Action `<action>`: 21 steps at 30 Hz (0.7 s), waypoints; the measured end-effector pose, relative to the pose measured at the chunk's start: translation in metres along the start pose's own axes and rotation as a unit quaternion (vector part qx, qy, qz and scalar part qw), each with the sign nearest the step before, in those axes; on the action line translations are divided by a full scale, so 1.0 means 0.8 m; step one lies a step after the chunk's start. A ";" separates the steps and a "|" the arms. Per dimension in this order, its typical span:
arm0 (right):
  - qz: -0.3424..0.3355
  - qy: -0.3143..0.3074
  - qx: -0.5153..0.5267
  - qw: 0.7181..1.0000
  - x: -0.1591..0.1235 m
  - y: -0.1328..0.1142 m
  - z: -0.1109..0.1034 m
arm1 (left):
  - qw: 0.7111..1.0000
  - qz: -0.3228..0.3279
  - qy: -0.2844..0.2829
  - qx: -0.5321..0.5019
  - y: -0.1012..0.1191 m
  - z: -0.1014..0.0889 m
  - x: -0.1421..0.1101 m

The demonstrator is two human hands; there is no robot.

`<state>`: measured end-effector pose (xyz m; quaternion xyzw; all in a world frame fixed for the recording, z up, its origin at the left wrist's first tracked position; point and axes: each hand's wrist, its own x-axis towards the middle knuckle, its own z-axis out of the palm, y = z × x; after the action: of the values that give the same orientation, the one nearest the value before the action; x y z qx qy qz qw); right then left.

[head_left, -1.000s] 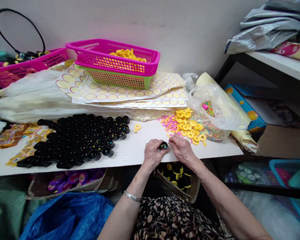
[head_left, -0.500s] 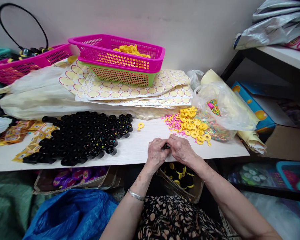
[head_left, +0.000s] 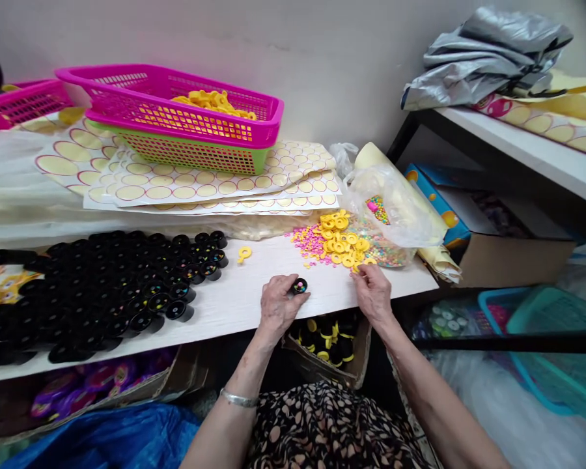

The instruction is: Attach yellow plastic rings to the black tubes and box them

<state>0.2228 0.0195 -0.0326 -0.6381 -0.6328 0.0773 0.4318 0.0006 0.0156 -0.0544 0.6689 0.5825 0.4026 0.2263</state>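
Between the thumb and fingers of my left hand (head_left: 279,303) is a small black cup (head_left: 300,286), its opening up, with a few pink and other coloured candy beads inside. My right hand (head_left: 374,293) is at the near edge of a pile of yellow ring-shaped pieces (head_left: 344,244), its fingertips pinched on a yellow piece with a short tab. Pink and yellow beads (head_left: 307,241) lie scattered beside the pile. One yellow ring piece (head_left: 245,253) rests alone on the white table. Many black cups (head_left: 127,280) stand close together on the left, some with beads in them.
A pink basket (head_left: 176,120) of yellow pieces sits in a green one on sticker sheets (head_left: 215,185). Behind the pile lies a clear bag (head_left: 395,215) of beads. Below the table edge is a cardboard box (head_left: 361,365) of black-and-yellow pieces. A shelf (head_left: 517,140) stands right.
My hands were together around something black; now they are apart, the left with the cup and the right moved to the yellow pile. The view has swung right.
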 end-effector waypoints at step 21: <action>-0.052 -0.017 0.085 0.995 -0.026 -0.011 -0.009 | 0.905 -0.156 0.033 0.394 -0.007 -0.056 0.064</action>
<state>0.2173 -0.0035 -0.0316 -0.5639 -0.6636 0.1191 0.4769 -0.0391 0.0588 -0.0188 0.5902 0.7979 0.1218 -0.0146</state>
